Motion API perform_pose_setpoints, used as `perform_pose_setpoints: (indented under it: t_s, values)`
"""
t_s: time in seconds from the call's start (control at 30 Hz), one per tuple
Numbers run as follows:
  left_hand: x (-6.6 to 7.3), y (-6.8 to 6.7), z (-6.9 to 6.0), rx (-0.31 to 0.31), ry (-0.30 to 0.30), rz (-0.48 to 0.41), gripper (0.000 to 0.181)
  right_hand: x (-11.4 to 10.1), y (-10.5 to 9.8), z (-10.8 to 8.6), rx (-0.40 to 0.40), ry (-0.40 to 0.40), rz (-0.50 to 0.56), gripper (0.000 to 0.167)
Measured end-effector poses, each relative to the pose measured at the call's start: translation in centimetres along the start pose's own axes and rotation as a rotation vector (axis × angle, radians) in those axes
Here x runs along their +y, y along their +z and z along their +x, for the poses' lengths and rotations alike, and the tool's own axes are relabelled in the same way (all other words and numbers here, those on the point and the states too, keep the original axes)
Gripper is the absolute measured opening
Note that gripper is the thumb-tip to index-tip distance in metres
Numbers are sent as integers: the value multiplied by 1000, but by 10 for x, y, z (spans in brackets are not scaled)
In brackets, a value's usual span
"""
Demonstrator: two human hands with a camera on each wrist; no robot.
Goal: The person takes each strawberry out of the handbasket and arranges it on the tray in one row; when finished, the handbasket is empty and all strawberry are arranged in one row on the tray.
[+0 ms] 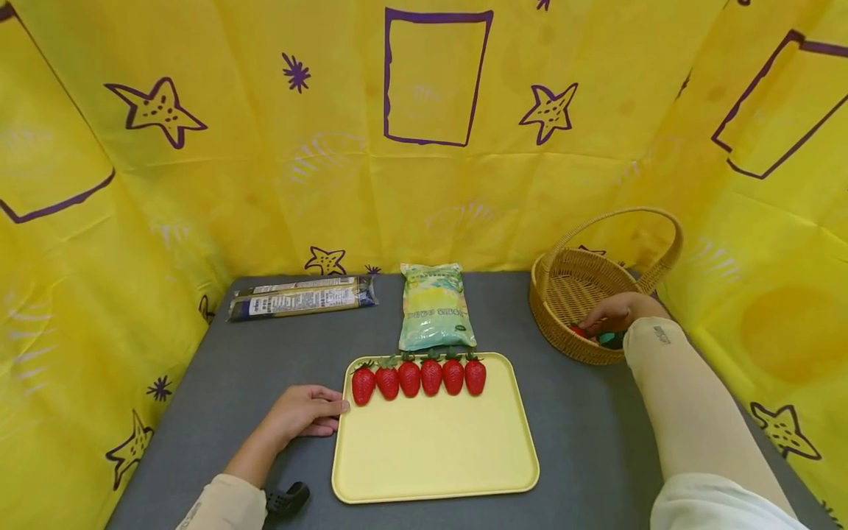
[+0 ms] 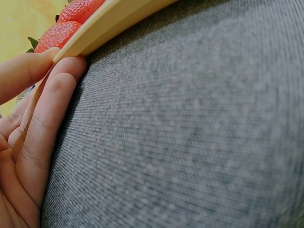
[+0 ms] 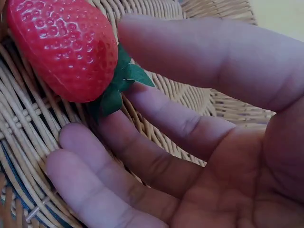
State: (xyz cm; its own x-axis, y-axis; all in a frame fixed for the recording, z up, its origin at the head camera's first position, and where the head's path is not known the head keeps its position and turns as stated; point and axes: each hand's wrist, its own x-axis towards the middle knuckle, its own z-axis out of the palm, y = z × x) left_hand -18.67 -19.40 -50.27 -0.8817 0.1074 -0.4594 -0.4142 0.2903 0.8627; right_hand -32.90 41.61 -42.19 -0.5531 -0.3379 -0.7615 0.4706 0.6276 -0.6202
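My left hand (image 1: pixel 305 414) pinches the left rim of the pale yellow tray (image 1: pixel 430 456), thumb on top and fingers beneath, as the left wrist view shows close up. Along the tray's far side several red strawberries (image 1: pixel 430 375) stand in a row, leaves pointing away. Reaching into the wicker basket (image 1: pixel 555 324), my right hand (image 1: pixel 616 313) is beside another strawberry (image 3: pixel 64 50). In the right wrist view its thumb and fingers are spread around the green leaf end, fingertips near or touching it. How firm that contact is does not show.
A green and yellow packet (image 1: pixel 433 305) lies just behind the tray. Long clear-wrapped packages (image 1: pixel 301 300) lie at the back left. The basket's tall handle (image 1: pixel 623 211) arches above it at the back right. Yellow patterned cloth (image 1: pixel 265 184) encloses the grey tabletop (image 1: pixel 583 434).
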Motion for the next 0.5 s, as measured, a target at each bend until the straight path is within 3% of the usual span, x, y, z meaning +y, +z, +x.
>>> perform_pose_setpoints:
  t_s: [0.23, 0.37, 0.5]
  values:
    - [-1, -1, 2, -10, -5, -4, 41, -7, 1, 6, -45, 57, 16, 51]
    - [-2, -1, 3, -8, 1, -3, 41, -13, 0, 12, -134, 31, -132, 57]
    - [-2, 0, 3, 4, -2, -1, 40, -18, 2, 14, -125, 31, -152, 48]
